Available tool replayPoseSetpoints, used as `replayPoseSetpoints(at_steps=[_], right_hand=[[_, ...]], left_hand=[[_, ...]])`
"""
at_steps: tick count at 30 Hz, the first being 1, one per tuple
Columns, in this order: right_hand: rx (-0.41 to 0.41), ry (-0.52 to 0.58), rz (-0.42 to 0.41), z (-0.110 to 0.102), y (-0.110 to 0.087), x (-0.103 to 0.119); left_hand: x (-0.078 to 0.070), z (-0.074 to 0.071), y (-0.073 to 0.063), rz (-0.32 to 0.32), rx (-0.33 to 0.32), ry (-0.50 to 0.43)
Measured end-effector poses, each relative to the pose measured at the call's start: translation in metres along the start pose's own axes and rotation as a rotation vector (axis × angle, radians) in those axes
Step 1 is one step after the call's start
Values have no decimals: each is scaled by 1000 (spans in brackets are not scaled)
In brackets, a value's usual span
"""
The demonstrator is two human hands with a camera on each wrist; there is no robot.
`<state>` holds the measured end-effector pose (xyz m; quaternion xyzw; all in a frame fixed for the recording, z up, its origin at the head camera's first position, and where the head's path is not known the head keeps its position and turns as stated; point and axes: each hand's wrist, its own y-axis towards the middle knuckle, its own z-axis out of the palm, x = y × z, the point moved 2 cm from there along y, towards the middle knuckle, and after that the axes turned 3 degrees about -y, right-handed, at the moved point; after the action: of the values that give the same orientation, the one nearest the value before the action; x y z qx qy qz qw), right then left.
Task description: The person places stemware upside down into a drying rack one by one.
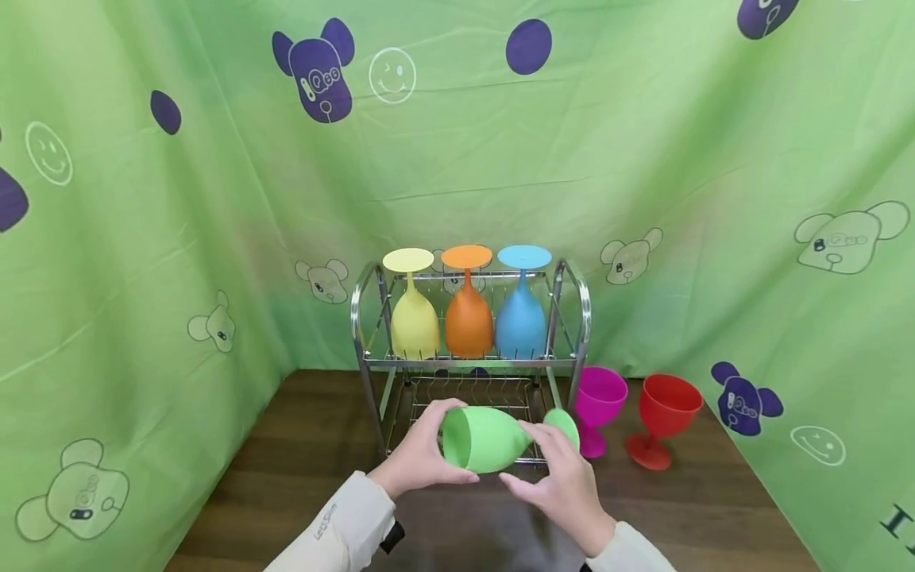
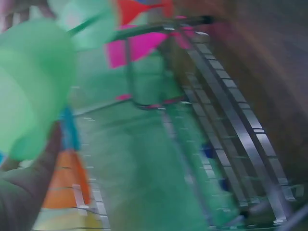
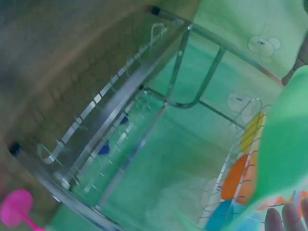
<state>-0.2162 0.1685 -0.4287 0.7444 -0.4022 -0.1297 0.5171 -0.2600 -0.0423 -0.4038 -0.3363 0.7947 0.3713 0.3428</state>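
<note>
A light green goblet lies sideways in the air before the rack, its mouth to the left and its round foot to the right. My left hand holds the bowl near the rim, fingers above and thumb below. At the stem end is my right hand, its fingertips over the stem and its thumb spread apart below. In the right wrist view its fingers show beside the goblet; whether they touch it is unclear. The left wrist view shows the bowl close up and blurred.
A two-tier metal dish rack stands behind the hands. Its upper tier holds yellow, orange and blue goblets upside down. Right of it, magenta and red goblets stand upright on the wooden table. Green cloth surrounds the table.
</note>
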Motion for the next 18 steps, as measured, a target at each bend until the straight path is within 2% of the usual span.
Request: replayPoseSetpoints(at_steps=[3, 7, 10, 12, 14, 16, 18], right_hand=[[17, 170, 271, 0, -8, 2], [75, 484, 682, 10, -10, 7], [125, 626, 889, 16, -8, 9], [141, 684, 990, 17, -6, 9], [143, 727, 1044, 17, -2, 10], [136, 777, 1053, 19, 0, 11], [122, 849, 1037, 22, 2, 13]], left_hand=[[11, 4, -11, 116, -99, 21], [23, 10, -23, 366, -219, 198], [29, 17, -26, 521, -274, 285], [29, 22, -24, 599, -305, 309], [29, 25, -21, 653, -331, 320], [29, 26, -19, 691, -352, 321], [30, 26, -19, 702, -358, 316]])
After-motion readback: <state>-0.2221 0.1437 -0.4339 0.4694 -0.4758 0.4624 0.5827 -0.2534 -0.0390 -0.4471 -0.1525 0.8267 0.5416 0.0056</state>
